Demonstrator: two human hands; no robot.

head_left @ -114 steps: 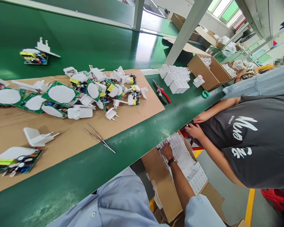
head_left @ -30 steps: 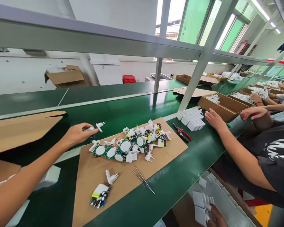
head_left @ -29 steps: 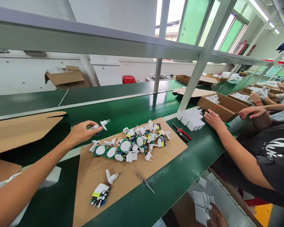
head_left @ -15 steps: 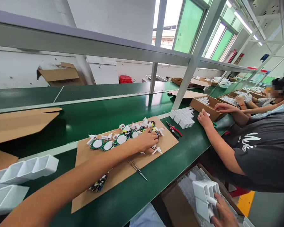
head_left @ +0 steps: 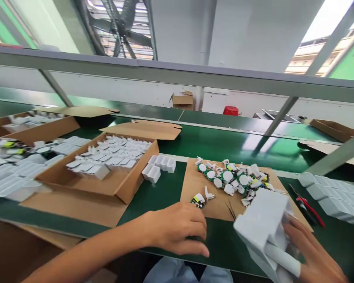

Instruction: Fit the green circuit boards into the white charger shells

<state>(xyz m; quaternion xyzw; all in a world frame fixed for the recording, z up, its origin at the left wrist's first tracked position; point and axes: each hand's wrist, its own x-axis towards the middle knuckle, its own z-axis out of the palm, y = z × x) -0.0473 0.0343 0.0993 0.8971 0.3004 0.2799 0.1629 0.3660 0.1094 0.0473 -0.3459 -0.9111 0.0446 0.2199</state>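
My right hand point(head_left: 315, 251), with white covers on some fingers, grips a stack of white plastic housings point(head_left: 264, 220) above the table's front edge. The stack is slightly blurred and hides part of the cardboard sheet point(head_left: 218, 212). Over the near edge hovers my left hand point(head_left: 179, 228), empty, its thumb apart from the loosely bent fingers. Just beyond it lies a small circuit board point(head_left: 198, 200) with a white plug piece point(head_left: 209, 194) beside it. Several green boards with white discs point(head_left: 227, 176) are heaped farther back on the sheet. Tweezers point(head_left: 231, 211) lie between the hands.
Red-handled pliers point(head_left: 308, 206) lie right of the sheet, near rows of white housings point(head_left: 336, 194). To the left stands a cardboard box point(head_left: 138, 173) of white assembled units, with a few open housings point(head_left: 159, 167) beside it. A metal shelf beam point(head_left: 177, 72) crosses above the table.
My view has swung left. The right hand has lifted the white housings from the box below to above the table. My left hand has left the heap of boards and drawn back toward the near edge.
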